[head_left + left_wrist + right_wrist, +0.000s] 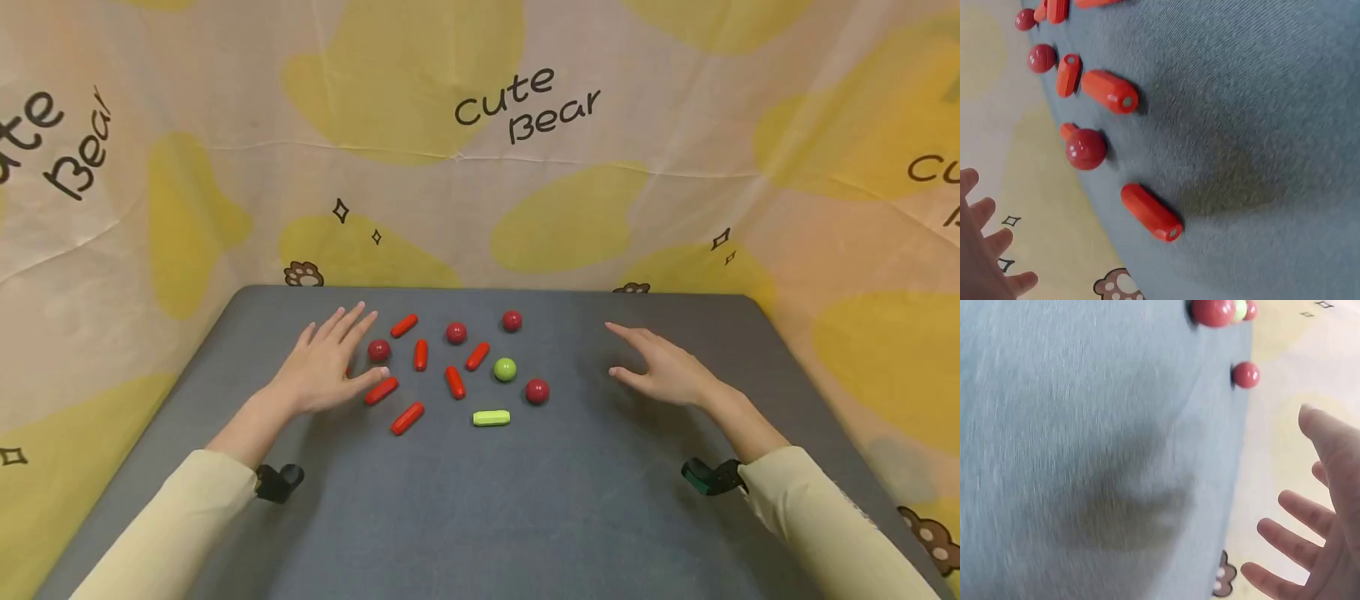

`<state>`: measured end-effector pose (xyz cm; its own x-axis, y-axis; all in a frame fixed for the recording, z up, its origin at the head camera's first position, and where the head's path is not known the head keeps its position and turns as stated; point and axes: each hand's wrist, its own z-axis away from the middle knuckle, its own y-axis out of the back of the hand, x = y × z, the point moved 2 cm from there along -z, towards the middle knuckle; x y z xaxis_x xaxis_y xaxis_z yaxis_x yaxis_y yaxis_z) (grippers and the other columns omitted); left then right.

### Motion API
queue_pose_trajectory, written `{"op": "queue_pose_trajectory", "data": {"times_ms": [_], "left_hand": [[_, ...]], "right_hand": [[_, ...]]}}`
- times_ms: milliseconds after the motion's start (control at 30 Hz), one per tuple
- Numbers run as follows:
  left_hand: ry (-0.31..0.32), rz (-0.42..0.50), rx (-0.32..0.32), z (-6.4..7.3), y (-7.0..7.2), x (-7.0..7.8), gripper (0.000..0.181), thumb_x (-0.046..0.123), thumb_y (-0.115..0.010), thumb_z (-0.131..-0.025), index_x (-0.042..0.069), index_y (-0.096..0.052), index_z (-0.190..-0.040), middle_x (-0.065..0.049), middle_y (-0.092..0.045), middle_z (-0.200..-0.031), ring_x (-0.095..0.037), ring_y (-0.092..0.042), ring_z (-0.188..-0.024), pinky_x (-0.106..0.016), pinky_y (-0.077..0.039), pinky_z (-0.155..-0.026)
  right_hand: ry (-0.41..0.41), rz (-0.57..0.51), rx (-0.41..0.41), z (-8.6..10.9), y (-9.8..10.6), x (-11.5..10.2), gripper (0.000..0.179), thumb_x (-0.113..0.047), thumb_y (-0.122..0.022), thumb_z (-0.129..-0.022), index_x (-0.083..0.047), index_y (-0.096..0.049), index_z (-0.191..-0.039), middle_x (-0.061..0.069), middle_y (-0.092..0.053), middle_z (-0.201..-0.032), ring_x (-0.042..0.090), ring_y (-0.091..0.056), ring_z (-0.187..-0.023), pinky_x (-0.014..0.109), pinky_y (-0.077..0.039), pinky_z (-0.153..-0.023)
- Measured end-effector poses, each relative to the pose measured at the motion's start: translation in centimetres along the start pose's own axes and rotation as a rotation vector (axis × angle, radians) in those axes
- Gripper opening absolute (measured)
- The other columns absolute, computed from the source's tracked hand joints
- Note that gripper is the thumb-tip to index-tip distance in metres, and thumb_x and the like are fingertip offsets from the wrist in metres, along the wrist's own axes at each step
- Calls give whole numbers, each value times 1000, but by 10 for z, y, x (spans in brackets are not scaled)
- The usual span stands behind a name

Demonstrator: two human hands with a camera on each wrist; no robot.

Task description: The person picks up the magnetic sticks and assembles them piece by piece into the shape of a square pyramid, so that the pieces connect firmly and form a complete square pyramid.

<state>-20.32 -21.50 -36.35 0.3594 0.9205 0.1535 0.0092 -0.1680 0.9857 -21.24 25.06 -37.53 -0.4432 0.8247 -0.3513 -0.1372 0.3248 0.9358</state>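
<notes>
My left hand (322, 367) hovers over the left side of the scattered pieces, fingers spread and holding nothing. Closest to it are a dark red ball (378, 351) and a red ribbed stick (382, 391); another red stick (1151, 212), in the left wrist view, is mostly hidden behind the hand in the head view. To the right of the pieces, my right hand (663, 367) is held above the table with its thumb apart from the fingers and nothing in it. A red ball (537, 392) lies nearest that hand, beside a green ball (505, 369).
A yellow-green stick (491, 418) lies at the front of the group. More red sticks (421, 355) and red balls (456, 333) are spread over the grey table (480, 517). Behind and beside the table hangs a printed cloth (420, 83).
</notes>
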Motion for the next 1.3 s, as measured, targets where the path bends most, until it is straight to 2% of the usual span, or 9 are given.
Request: {"op": "queue_pose_trajectory", "data": {"times_ms": [300,467,667,900,1067,1300], "left_hand": [[-79,106,47,7,-13,19,84,64,-51,-81,16,-26,-146,-8,-23,-151,-36,-23,-136,-61,-22,-101],[-115,156,88,6,-18,32,83,57,-60,-79,18,-28,-145,-4,-25,-150,-33,-28,-134,-59,-27,-99],[-145,220,119,5,-25,47,82,57,-63,-77,22,-30,-144,3,-25,-150,-27,-31,-132,-57,-30,-97],[-192,277,102,2,-34,68,80,50,-68,-75,21,-35,-142,-2,-34,-145,-25,-37,-127,-54,-33,-96],[-209,315,70,-1,-43,82,78,49,-69,-75,23,-36,-141,2,-36,-144,-24,-41,-124,-53,-34,-98],[-218,361,29,-5,-54,99,71,45,-70,-76,22,-43,-137,4,-43,-137,-18,-44,-121,-46,-40,-96]], "right_hand": [[110,-148,80,-7,-24,-17,64,-20,-67,-84,-11,-37,-140,13,-49,-131,31,-56,-107,46,-47,-80],[120,-226,77,-10,-34,-25,58,-18,-67,-84,-9,-43,-135,12,-50,-131,30,-58,-102,46,-49,-77],[120,-267,73,-15,-46,-31,49,-18,-67,-84,-9,-50,-129,12,-57,-121,24,-61,-95,40,-50,-76],[157,-308,46,-20,-60,-41,46,-14,-68,-83,-7,-52,-126,12,-59,-116,19,-61,-89,36,-51,-74],[157,-295,18,-25,-66,-48,44,-16,-67,-84,-7,-53,-125,10,-59,-116,18,-60,-87,35,-50,-76],[154,-260,4,-34,-73,-54,42,-18,-68,-83,-10,-56,-122,4,-59,-114,14,-58,-82,30,-48,-74]]}}
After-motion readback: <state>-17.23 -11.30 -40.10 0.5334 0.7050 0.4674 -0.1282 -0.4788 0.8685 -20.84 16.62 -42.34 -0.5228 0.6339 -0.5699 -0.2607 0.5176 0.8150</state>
